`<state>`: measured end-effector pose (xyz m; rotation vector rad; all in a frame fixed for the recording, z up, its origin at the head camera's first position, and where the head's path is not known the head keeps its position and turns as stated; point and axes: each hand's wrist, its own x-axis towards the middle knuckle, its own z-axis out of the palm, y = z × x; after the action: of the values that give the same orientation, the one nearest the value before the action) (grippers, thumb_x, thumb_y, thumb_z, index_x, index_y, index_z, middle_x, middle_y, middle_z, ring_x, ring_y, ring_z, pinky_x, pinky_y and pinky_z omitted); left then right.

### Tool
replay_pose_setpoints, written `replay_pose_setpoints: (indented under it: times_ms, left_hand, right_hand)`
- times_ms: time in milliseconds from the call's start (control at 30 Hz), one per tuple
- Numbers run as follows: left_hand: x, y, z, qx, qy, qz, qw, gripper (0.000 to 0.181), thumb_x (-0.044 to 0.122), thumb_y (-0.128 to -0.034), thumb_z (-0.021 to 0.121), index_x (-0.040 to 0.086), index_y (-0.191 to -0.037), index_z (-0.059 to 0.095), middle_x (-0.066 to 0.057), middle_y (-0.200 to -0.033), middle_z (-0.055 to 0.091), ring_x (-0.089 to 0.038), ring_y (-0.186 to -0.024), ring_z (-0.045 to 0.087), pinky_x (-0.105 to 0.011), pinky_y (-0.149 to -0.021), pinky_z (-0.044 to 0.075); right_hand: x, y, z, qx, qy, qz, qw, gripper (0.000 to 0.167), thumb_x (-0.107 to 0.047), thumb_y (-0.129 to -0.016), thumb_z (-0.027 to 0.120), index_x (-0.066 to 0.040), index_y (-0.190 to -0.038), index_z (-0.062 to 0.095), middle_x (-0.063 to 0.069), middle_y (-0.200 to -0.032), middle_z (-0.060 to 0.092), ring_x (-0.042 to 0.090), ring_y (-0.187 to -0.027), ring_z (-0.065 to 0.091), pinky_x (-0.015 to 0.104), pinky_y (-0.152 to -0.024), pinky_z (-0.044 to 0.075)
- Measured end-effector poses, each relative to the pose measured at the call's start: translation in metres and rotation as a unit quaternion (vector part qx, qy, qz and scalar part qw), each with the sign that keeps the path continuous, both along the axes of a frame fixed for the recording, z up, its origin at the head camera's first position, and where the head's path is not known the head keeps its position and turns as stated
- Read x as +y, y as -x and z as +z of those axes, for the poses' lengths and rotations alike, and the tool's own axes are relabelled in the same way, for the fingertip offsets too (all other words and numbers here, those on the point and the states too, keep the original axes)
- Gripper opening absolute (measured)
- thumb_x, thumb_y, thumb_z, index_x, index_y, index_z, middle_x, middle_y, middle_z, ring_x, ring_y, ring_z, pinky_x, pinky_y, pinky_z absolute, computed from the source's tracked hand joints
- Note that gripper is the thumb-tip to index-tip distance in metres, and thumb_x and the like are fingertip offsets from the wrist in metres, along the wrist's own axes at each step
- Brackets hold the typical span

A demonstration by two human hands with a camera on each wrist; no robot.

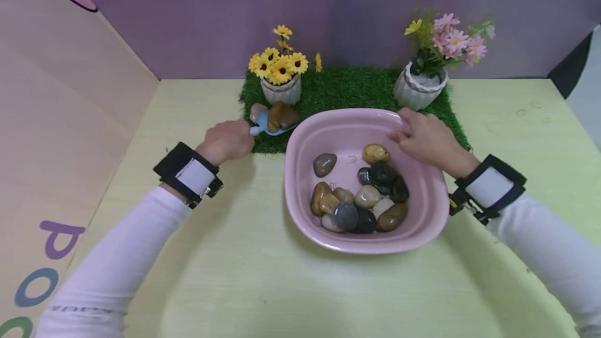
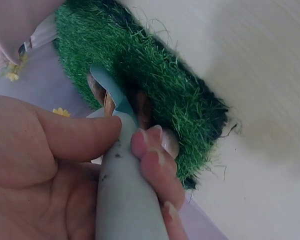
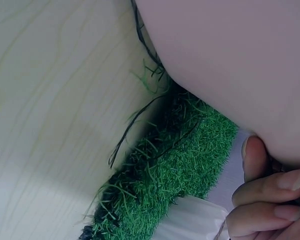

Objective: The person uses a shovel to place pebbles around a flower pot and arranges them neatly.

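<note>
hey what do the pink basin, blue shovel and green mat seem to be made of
Pink basin: probably plastic, smooth and glossy, with highlights along the rim.
Blue shovel: perhaps plastic or painted metal; its thin blade leaves that open. The handle looks matte.
Green mat: seemingly matte plastic turf, with fine grassy blades and loose dark strands at its edge.

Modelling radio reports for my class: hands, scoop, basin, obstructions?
Left hand gripping blue scoop, stones at blade. Right hand holding pink basin, more stones inside. Yellow-flower pot close behind scoop, possibly tight.
</note>
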<state>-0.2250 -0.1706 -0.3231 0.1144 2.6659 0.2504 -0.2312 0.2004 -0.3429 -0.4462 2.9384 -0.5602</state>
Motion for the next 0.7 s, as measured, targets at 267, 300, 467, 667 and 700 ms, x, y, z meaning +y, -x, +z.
replay_pose_setpoints:
  times_ms: [267,300,467,667,700]
  left_hand:
    - [0.0032,0.001,0.0068,0.026,0.017,0.007,0.9995,0.028,0.009,-0.0947,0.039,0.011,-0.068,0.045,-0.005,-0.067,0.042,-0.016,-0.056,0.04,-0.029,-0.05,0.035]
    - [0.0035,0.001,0.0077,0.026,0.019,0.009,0.9994,0.028,0.01,-0.0953,0.039,0.011,-0.068,0.046,-0.005,-0.067,0.042,-0.016,-0.056,0.04,-0.029,-0.05,0.035]
    - [0.0042,0.0014,0.0086,0.024,0.026,0.014,0.9993,0.028,0.011,-0.0959,0.04,0.01,-0.069,0.047,-0.005,-0.067,0.043,-0.016,-0.055,0.04,-0.029,-0.049,0.035]
    - [0.0049,0.0011,0.0082,0.027,0.03,0.014,0.9991,0.027,0.011,-0.0951,0.042,0.01,-0.069,0.049,-0.004,-0.066,0.042,-0.016,-0.054,0.039,-0.028,-0.048,0.035]
    - [0.0051,0.0009,0.0083,0.029,0.032,0.014,0.999,0.027,0.011,-0.0953,0.042,0.01,-0.069,0.049,-0.004,-0.066,0.043,-0.016,-0.053,0.04,-0.028,-0.048,0.035]
  right_hand:
    - [0.0003,-0.0001,-0.001,-0.003,0.004,0.0,1.0,0.025,-0.029,-0.097,0.057,-0.007,-0.092,0.048,0.008,-0.067,0.045,0.023,-0.057,0.051,0.033,-0.048,0.039]
    - [0.0002,0.0,-0.001,-0.003,0.003,0.0,1.0,0.025,-0.029,-0.097,0.057,-0.007,-0.092,0.048,0.008,-0.067,0.045,0.023,-0.058,0.051,0.033,-0.048,0.039]
    - [0.0003,0.0003,-0.001,0.0,0.0,0.001,1.0,0.025,-0.03,-0.097,0.057,-0.007,-0.092,0.047,0.008,-0.067,0.045,0.024,-0.058,0.051,0.033,-0.048,0.039]
    - [0.0002,0.0003,0.0,0.001,-0.004,-0.002,1.0,0.024,-0.029,-0.096,0.058,-0.007,-0.092,0.047,0.009,-0.067,0.046,0.025,-0.059,0.052,0.034,-0.048,0.039]
    - [0.0,0.0003,0.0002,0.0,-0.004,-0.003,1.0,0.024,-0.029,-0.096,0.058,-0.007,-0.092,0.047,0.009,-0.067,0.046,0.025,-0.059,0.052,0.034,-0.048,0.039]
